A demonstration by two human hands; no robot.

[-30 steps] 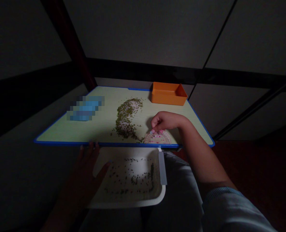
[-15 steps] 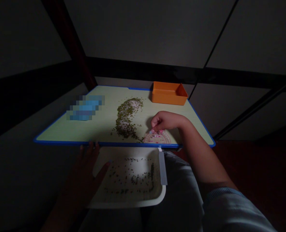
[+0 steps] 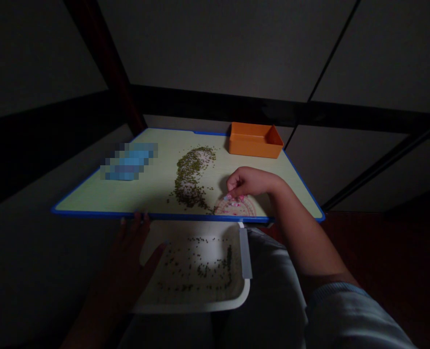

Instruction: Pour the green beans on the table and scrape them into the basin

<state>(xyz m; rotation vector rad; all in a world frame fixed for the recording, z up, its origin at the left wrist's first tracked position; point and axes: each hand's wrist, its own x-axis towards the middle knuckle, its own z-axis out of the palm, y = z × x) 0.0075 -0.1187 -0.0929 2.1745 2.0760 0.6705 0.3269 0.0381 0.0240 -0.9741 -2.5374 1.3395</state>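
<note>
My right hand (image 3: 249, 181) pinches pink-marked protractor (image 3: 239, 211) by curved edge — at tabletop's (image 3: 145, 191) near side, just beside pile of mung beans (image 3: 190, 169). My left hand (image 3: 129, 261) spread, fingers apart, at white basin's (image 3: 196, 308) left — scattered beans (image 3: 205, 269) inside. Orange box (image 3: 255, 149) at far right.

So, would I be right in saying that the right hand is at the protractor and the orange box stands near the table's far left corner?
Not quite: the head view shows the orange box near the far right corner of the table. The right hand is at the protractor.
</note>
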